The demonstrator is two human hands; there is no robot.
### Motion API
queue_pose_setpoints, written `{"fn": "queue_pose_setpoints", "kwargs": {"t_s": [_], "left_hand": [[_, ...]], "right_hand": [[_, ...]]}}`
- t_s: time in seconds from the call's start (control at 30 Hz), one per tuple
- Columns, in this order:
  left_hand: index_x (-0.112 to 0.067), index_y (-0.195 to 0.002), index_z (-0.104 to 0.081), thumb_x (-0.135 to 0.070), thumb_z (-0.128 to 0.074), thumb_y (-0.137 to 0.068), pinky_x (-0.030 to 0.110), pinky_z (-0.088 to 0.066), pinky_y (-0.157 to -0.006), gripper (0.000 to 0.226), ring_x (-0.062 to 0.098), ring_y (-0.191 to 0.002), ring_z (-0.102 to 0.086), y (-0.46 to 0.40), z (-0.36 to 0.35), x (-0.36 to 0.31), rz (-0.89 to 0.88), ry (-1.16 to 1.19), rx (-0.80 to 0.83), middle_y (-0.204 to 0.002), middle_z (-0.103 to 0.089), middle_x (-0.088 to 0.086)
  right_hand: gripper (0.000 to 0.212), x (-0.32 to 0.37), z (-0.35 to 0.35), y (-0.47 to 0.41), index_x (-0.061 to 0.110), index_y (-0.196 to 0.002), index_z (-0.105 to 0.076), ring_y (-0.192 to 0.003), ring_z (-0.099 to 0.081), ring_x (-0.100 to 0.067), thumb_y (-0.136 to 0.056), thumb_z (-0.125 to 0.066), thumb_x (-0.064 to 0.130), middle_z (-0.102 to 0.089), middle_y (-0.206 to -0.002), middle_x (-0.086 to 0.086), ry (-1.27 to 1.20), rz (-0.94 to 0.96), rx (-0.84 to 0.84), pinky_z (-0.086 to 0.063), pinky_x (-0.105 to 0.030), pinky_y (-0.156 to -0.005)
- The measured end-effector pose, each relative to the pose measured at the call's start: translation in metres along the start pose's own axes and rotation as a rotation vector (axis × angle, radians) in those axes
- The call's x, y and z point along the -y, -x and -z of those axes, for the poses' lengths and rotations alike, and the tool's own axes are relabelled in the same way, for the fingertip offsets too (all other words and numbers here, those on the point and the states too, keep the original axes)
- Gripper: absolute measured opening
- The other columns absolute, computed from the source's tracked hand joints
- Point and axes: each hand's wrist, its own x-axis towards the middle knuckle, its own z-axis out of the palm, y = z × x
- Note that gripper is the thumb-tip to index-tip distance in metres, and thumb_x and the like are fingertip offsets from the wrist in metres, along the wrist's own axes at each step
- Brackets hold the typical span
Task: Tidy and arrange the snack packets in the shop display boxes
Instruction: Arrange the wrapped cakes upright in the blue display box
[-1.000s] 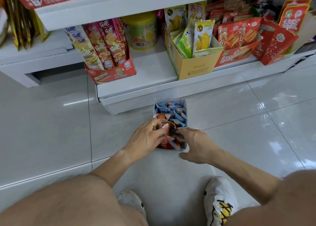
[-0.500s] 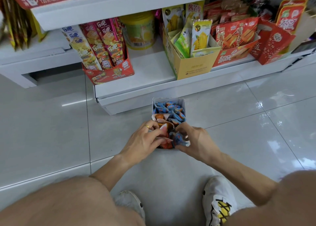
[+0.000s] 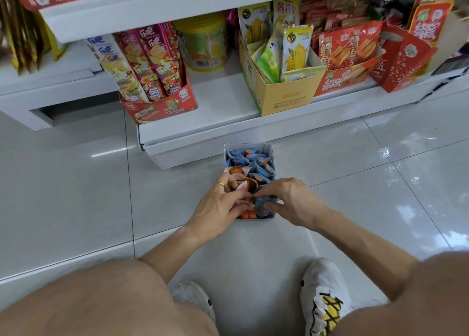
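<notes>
— On the shop floor, nearest the camera: what shows?

— Two bare knees and a pair of white shoes, the right shoe marked yellow and black. A person crouches, both forearms reaching forward and converging over a small white display box that stands on the pale glossy tiles.

— And the hands?

— The left hand, a gold ring on one finger, curls its fingers over orange packets at the box's near left. The right hand pinches a blue snack packet between thumb and fingers at the near right corner. The fingertips of both hands nearly meet above the box.

— Where do the rest of the packets lie?

— More blue packets fill the far half of the box, loosely heaped, below its rim.

— How much room around it?

— Open tile lies on either side. The box's far wall stands just short of the white base edge of the bottom shelf.

— And beyond?

— On that shelf, a red tray of tall stick packs at left, a yellow tub behind, a yellow carton of green-and-yellow sachets in the centre, and red cartons to the right.
</notes>
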Motion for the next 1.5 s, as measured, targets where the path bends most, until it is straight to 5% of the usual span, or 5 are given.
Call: {"fn": "queue_pose_setpoints", "kwargs": {"t_s": [0.4,0.63,1.23,1.37,1.5], "left_hand": [[-0.029,-0.116,-0.061,-0.06,-0.072,-0.08,0.028,-0.052,-0.09,0.049,0.003,-0.111,-0.058,0.006,0.006,-0.008,0.09,0.112,-0.085,-0.12,-0.051,-0.014],[-0.026,-0.124,-0.065,-0.025,-0.064,-0.096,0.035,-0.052,-0.089,0.027,0.004,-0.098,-0.058,0.008,0.022,0.01,0.111,0.084,-0.15,-0.107,-0.06,-0.012],[-0.013,-0.128,-0.066,-0.027,-0.064,-0.098,0.038,-0.054,-0.088,0.034,0.022,-0.107,-0.058,-0.016,0.029,0.009,-0.257,-0.373,-0.144,-0.118,-0.064,0.003],[-0.016,-0.13,-0.061,-0.026,-0.058,-0.1,0.035,-0.051,-0.093,0.031,0.018,-0.103,-0.061,0.004,0.027,0.006,0.112,-0.104,-0.33,-0.122,-0.058,0.002],[-0.022,-0.148,-0.044,-0.045,-0.057,-0.094,0.037,-0.047,-0.105,0.06,0.022,-0.115,-0.063,0.013,0.006,0.014,0.639,0.041,0.121,-0.141,-0.056,0.001]], "right_hand": [[0.047,-0.008,-0.011,0.026,0.025,-0.119,-0.052,-0.093,-0.062,-0.02,-0.08,-0.075,0.037,-0.069,-0.11,0.012,0.061,-0.064,-0.255,-0.054,-0.04,-0.071],[0.046,-0.015,-0.016,0.046,0.028,-0.114,-0.058,-0.083,-0.061,-0.005,-0.077,-0.082,0.04,-0.06,-0.108,0.015,-0.09,-0.202,-0.386,-0.056,-0.034,-0.072],[0.036,-0.011,-0.028,0.033,0.035,-0.111,-0.057,-0.081,-0.061,-0.003,-0.083,-0.075,0.021,-0.053,-0.107,0.014,-0.2,-0.214,-0.366,-0.056,-0.032,-0.07],[0.038,-0.017,-0.037,0.041,0.027,-0.116,-0.056,-0.072,-0.066,-0.002,-0.083,-0.074,0.032,-0.062,-0.108,0.009,-0.232,-0.476,-0.308,-0.055,-0.029,-0.072],[0.052,-0.014,-0.051,0.031,0.019,-0.142,-0.047,-0.068,-0.074,-0.021,-0.093,-0.063,0.023,-0.059,-0.131,-0.001,-0.57,-0.703,-0.02,-0.063,-0.041,-0.071]]}}
